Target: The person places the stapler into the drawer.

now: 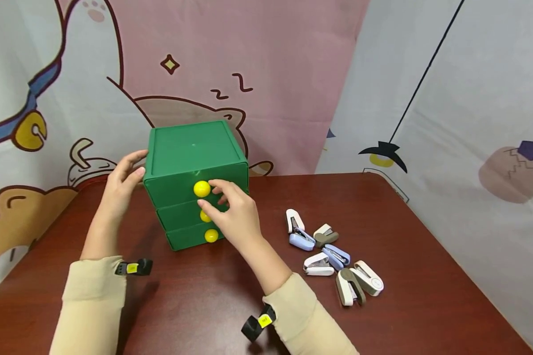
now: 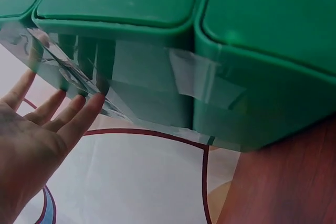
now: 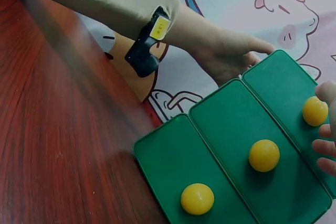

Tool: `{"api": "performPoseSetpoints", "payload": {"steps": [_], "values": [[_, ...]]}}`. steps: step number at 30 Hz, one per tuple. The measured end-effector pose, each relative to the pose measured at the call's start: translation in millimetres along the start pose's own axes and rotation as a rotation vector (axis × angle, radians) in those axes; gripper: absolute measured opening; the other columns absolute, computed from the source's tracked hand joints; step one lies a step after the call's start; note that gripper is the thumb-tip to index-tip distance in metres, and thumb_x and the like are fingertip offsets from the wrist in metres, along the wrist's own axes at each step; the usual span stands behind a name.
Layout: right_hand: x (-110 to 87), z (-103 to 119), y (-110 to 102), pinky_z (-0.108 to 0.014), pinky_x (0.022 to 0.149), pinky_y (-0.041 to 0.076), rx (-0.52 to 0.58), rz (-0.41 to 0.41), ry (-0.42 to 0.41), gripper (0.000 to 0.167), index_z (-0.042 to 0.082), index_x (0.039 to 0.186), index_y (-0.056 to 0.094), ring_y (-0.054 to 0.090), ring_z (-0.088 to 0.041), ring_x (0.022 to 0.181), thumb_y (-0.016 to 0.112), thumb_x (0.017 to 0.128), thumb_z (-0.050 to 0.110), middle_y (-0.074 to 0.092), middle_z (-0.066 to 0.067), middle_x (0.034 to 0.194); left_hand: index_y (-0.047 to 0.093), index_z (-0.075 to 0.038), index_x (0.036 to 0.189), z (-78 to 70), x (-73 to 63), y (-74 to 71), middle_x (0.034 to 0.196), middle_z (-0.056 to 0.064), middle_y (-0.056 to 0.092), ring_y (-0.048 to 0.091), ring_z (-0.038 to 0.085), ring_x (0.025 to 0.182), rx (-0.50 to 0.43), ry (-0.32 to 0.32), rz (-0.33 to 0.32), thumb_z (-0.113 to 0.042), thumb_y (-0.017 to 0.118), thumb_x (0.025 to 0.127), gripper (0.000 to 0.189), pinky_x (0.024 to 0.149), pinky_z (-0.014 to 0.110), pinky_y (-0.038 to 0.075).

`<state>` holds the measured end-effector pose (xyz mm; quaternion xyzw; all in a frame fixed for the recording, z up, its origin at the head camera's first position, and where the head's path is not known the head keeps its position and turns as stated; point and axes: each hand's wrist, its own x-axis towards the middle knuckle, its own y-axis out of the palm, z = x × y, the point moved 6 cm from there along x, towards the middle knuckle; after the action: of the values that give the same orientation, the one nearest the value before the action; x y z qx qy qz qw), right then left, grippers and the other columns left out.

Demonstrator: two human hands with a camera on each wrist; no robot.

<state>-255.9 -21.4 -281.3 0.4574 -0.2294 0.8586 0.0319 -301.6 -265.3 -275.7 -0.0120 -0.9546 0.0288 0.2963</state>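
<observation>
A green box of three stacked drawers (image 1: pixel 195 153) stands on the table, each drawer front bearing a round yellow knob. My left hand (image 1: pixel 123 185) touches the box's left side with outstretched fingers (image 2: pixel 93 103), below a strip of clear tape. At the front, my right hand (image 1: pixel 235 212) is spread close beside the top yellow knob (image 1: pixel 202 189), index fingertip at its right edge and thumb just below it. The thumb partly covers the middle knob (image 1: pixel 205 216) from the head. The lowest knob (image 3: pixel 197 199) shows whole. All drawers look closed.
To the right of the box lie several mini staplers: white ones (image 1: pixel 319 265), blue ones (image 1: pixel 336 256) and brown-and-white ones (image 1: pixel 350 287). The red-brown table (image 1: pixel 408 315) ends at a printed cloth (image 1: pixel 284 74) behind and at the sides.
</observation>
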Motion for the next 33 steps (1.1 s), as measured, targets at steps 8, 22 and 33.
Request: {"api": "performPoseSetpoints", "payload": {"steps": [8, 22, 33], "values": [[3.0, -1.8, 12.1, -0.020, 0.063, 0.049, -0.028, 0.023, 0.032, 0.038, 0.009, 0.114, 0.064, 0.058, -0.011, 0.068, 0.078, 0.082, 0.023, 0.063, 0.000, 0.092, 0.048, -0.003, 0.138, -0.1, 0.4, -1.2, 0.128, 0.005, 0.051, 0.059, 0.010, 0.104, -0.052, -0.025, 0.003, -0.011, 0.050, 0.098, 0.040, 0.080, 0.019, 0.048], [1.1, -3.6, 14.2, -0.016, 0.061, 0.048, 0.104, -0.062, 0.108, 0.030, 0.006, 0.106, 0.065, 0.056, -0.008, 0.062, 0.078, 0.081, 0.017, 0.064, -0.002, 0.085, 0.050, -0.004, 0.137, 1.5, 2.8, 0.1, 0.129, 0.006, 0.050, 0.058, 0.012, 0.105, -0.091, -0.045, -0.012, -0.011, 0.051, 0.098, 0.039, 0.079, 0.021, 0.048], [-11.1, 6.4, -1.7, -0.015, 0.055, 0.044, 0.023, -0.073, 0.057, 0.030, 0.011, 0.103, 0.066, 0.054, -0.003, 0.058, 0.080, 0.079, 0.022, 0.067, 0.003, 0.084, 0.050, -0.005, 0.137, 3.7, 2.6, 0.5, 0.129, 0.007, 0.049, 0.061, 0.013, 0.095, -0.112, -0.058, -0.009, -0.011, 0.051, 0.098, 0.039, 0.075, 0.021, 0.050]]}}
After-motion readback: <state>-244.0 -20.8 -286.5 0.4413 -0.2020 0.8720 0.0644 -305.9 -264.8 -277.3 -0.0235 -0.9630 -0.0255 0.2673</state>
